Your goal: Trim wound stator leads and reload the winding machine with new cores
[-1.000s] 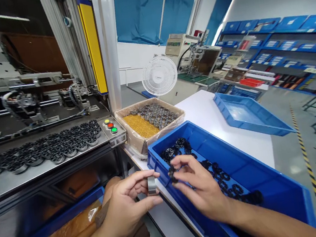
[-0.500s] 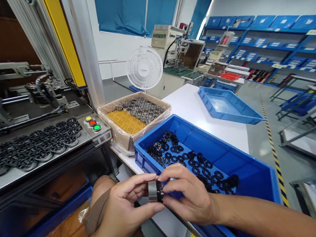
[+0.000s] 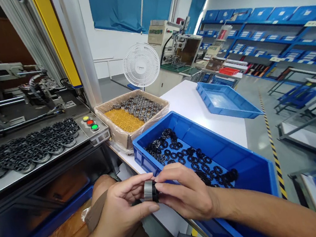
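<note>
Between my two hands is a silver metal ring (image 3: 148, 191) with a black plastic piece (image 3: 155, 191) on its right side. My left hand (image 3: 126, 202) grips the ring, thumb below and fingers above. The fingers of my right hand (image 3: 183, 192) press on the black piece from the right; its fingertips are partly hidden behind it. Just beyond my right hand, a deep blue bin (image 3: 241, 161) holds many loose black plastic rings (image 3: 193, 158).
A plastic-lined cardboard box (image 3: 126, 143) of metal rings stands behind the bin. On the left, rows of ringed parts (image 3: 40, 146) lie on a machine bench beside a button box (image 3: 93, 130). A shallow blue tray (image 3: 226, 100) and a white fan (image 3: 141, 65) are farther back.
My hands and the ring have shifted slightly left. The ring has turned a little, showing more of its silver side, and my right fingers have closed in on the black piece.
</note>
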The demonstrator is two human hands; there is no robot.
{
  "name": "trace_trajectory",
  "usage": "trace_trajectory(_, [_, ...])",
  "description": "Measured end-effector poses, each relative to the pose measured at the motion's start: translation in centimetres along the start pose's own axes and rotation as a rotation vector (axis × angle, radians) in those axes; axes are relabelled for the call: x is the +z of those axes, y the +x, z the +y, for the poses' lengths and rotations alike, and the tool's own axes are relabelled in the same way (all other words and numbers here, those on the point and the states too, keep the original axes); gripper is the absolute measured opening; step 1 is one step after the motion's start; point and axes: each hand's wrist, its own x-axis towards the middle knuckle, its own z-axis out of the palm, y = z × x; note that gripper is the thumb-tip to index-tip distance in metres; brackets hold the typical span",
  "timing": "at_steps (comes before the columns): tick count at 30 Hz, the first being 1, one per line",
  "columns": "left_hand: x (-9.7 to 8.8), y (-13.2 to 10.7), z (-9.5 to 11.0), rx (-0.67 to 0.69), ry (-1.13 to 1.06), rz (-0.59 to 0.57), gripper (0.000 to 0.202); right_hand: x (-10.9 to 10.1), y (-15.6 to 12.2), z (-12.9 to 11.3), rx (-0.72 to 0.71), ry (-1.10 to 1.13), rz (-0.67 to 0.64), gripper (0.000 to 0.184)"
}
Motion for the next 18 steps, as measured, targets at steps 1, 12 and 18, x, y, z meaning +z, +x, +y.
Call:
trace_trajectory(1, [-0.1,0.0,0.0,-0.008,0.008,0.002,0.048,0.0,0.0,0.0,0.004,0.004,-0.002,0.041])
trace_trajectory(12, [0.1,-1.1,-0.4,-0.036,0.244,-0.071,0.047,0.3,0.0,0.7,0.205,0.114,0.057,0.051])
trace_trajectory(18, [-1.2,-0.9,-0.1,0.058,0.595,-0.088,0.047,-0.5,-0.5,5.6,0.628,0.070,-0.057,0.047])
